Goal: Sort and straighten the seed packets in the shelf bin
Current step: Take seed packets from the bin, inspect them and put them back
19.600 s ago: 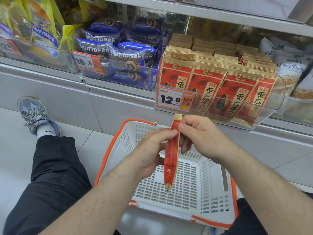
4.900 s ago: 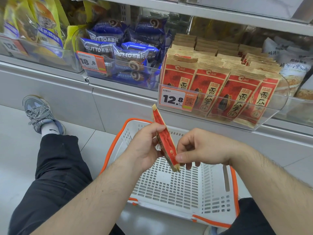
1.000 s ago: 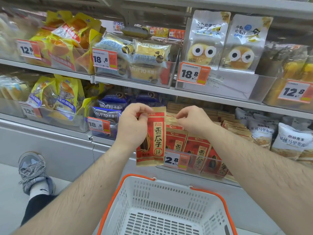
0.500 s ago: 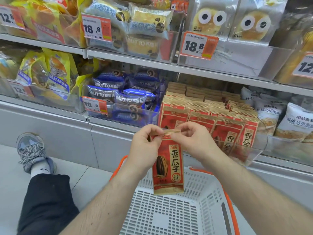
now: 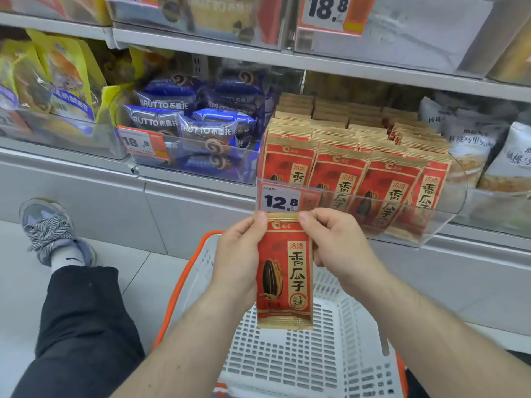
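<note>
packet (image 5: 284, 271) has dropped lower in front of the bin (image 5: 431, 222) and now hangs flat, both hands (image 5: 238, 254) (image 5: 339, 248) pinching its top corners, so it looks straightened and ready to slot back in

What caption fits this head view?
Both hands hold a red seed packet upright below the clear shelf bin.

You hold a red packet (image 5: 284, 271) with tan ends and a black striped seed; below is a white basket (image 5: 324, 357) rimmed orange, beside blue wrappers (image 5: 207, 130).
</note>
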The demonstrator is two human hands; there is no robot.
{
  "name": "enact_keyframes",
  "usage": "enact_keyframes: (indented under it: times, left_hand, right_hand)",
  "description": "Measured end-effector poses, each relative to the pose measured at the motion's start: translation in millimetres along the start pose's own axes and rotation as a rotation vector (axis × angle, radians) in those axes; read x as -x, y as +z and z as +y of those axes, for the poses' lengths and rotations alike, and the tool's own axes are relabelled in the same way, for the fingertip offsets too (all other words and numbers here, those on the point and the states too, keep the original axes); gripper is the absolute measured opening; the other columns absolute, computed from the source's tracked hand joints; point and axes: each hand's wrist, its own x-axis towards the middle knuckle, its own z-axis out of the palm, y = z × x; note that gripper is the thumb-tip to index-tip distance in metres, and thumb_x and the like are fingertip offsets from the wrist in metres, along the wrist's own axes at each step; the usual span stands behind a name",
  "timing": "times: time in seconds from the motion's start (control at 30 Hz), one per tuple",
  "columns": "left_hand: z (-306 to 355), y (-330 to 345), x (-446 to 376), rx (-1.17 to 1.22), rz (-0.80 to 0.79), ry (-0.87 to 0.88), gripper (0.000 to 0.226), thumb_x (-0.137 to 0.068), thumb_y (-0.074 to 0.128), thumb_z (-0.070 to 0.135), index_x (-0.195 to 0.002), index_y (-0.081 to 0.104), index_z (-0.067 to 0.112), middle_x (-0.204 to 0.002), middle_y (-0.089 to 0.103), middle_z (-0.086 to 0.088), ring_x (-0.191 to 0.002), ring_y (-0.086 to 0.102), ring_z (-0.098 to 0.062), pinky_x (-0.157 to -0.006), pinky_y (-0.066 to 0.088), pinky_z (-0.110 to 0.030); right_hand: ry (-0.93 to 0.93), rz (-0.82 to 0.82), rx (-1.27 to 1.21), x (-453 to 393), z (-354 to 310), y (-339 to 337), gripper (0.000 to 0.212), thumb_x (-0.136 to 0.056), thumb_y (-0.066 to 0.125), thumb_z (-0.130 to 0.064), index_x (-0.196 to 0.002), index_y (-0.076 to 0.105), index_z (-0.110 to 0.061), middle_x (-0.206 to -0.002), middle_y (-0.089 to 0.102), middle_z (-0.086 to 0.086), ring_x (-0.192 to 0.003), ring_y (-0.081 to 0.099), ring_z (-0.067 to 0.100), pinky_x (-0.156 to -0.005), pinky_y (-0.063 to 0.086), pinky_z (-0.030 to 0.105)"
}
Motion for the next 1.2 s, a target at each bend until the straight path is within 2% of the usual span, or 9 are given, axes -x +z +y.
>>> enact_keyframes:
  times: [0.13,0.27,0.4,0.53,0.83,0.9,1.0,1.1,1.2]
  left_hand:
    - [-1.3,-1.6,2.2,0.079,-0.034,-0.074,0.035,-0.103,0.047,0.029,-0.110,0.072,0.006,-0.101,0.075,-0.019,-0.083,0.074,-0.030,-0.067,0.059,-0.038]
    - [-1.9,-3.0,2.6,0.082,-0.044,-0.075,0.036,-0.103,0.046,0.029,-0.112,0.071,0.006,-0.103,0.075,-0.021,-0.086,0.074,-0.032,-0.068,0.059,-0.037]
    - [-4.7,-0.5,3.7,0.057,-0.014,-0.047,0.032,-0.102,0.049,0.026,-0.110,0.072,0.004,-0.102,0.075,-0.022,-0.086,0.074,-0.033,-0.069,0.060,-0.039]
    - [-4.6,2.3,4.7,0.044,0.024,-0.021,0.025,-0.100,0.056,0.020,-0.114,0.070,0.005,-0.103,0.075,-0.020,-0.085,0.074,-0.031,-0.066,0.061,-0.038]
    - [-4.9,4.6,9.6,0.037,0.032,0.050,0.018,-0.099,0.057,0.018,-0.100,0.073,0.011,-0.093,0.076,-0.015,-0.077,0.074,-0.028,-0.064,0.061,-0.038]
    - [-5.2,3.7,8.4,0.043,0.040,0.039,0.018,-0.100,0.056,0.017,-0.101,0.073,0.011,-0.093,0.076,-0.015,-0.078,0.074,-0.028,-0.064,0.060,-0.038]
    - [-4.3,2.1,5.9,0.055,0.043,0.014,0.023,-0.100,0.056,0.019,-0.111,0.072,0.007,-0.101,0.075,-0.019,-0.086,0.074,-0.033,-0.070,0.060,-0.042]
    - [0.8,-0.5,4.1,0.106,0.055,-0.021,0.024,-0.100,0.056,0.019,-0.114,0.070,0.006,-0.103,0.075,-0.019,-0.086,0.075,-0.032,-0.070,0.062,-0.043]
    - [5.4,-2.7,2.4,0.152,0.051,-0.043,0.025,-0.100,0.055,0.020,-0.116,0.068,0.005,-0.106,0.075,-0.020,-0.086,0.074,-0.032,-0.073,0.063,-0.044]
  right_hand:
    - [0.069,0.012,-0.079,4.4,-3.5,2.2,0.037,-0.102,0.050,-0.021,-0.081,0.064,0.005,-0.054,0.056,0.002,-0.035,0.044,0.004,-0.040,0.036,0.018]
    - [0.127,0.040,-0.148,6.7,-5.8,4.4,0.032,-0.101,0.052,-0.020,-0.077,0.063,-0.002,-0.061,0.052,0.012,-0.034,0.039,0.008,-0.039,0.032,0.019]
    - [0.149,0.082,-0.156,8.3,-4.7,4.8,0.033,-0.100,0.054,-0.018,-0.070,0.059,-0.003,-0.052,0.046,0.005,-0.033,0.037,0.008,-0.038,0.030,0.020]
    - [0.140,0.112,-0.141,8.3,-4.3,3.3,0.028,-0.098,0.054,-0.017,-0.078,0.062,0.001,-0.048,0.041,0.004,-0.035,0.035,0.010,-0.039,0.028,0.023]
    - [0.161,0.097,-0.193,8.7,-5.9,2.3,0.033,-0.098,0.054,-0.017,-0.068,0.053,-0.005,-0.045,0.038,0.003,-0.037,0.032,0.012,-0.042,0.027,0.025]
    - [0.137,0.088,-0.170,8.8,-5.4,2.3,0.030,-0.099,0.054,-0.019,-0.075,0.058,-0.002,-0.047,0.040,0.003,-0.038,0.033,0.012,-0.042,0.028,0.025]
    - [0.067,0.047,-0.067,7.3,-2.0,-0.3,0.042,-0.101,0.053,-0.026,-0.080,0.059,0.009,-0.050,0.047,0.002,-0.040,0.038,0.009,-0.044,0.035,0.021]
    - [0.056,-0.059,-0.004,4.9,-0.4,-5.2,0.039,-0.102,0.050,-0.034,-0.090,0.070,-0.002,-0.067,0.066,0.002,-0.044,0.046,0.010,-0.047,0.040,0.022]
    - [0.089,-0.151,0.101,2.0,2.7,-10.4,0.033,-0.100,0.053,-0.036,-0.093,0.071,-0.009,-0.073,0.071,-0.003,-0.049,0.051,0.014,-0.051,0.040,0.027]
